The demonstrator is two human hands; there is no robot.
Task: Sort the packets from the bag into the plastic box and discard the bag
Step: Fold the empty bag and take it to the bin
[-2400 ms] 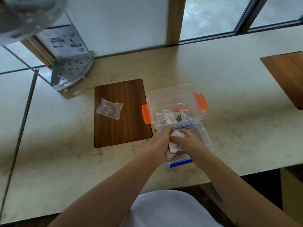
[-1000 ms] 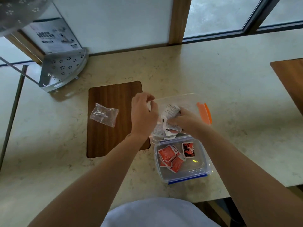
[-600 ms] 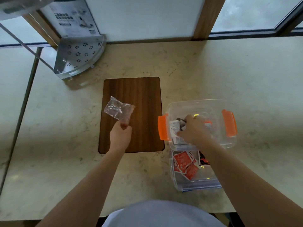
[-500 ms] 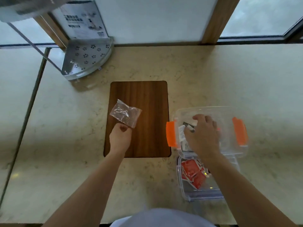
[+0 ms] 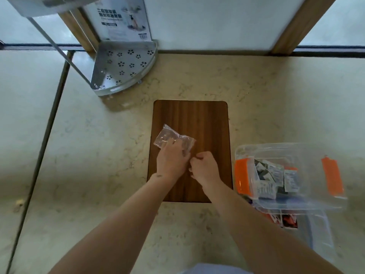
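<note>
Already the small white packets (image 5: 276, 177) were stowed in the clear orange-latched plastic box (image 5: 292, 151); the crumpled clear plastic bag (image 5: 167, 138), gripped by left hand (image 5: 171, 160) fingers, right hand (image 5: 204, 168) curled beside, was undiscarded.

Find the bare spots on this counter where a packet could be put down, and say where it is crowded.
Bare counter lies between the wooden board and the window, and left of the board below the metal rack. The board's far half is bare too. Crowded: its middle, with both hands and the clear bag, and the plastic box.
</note>
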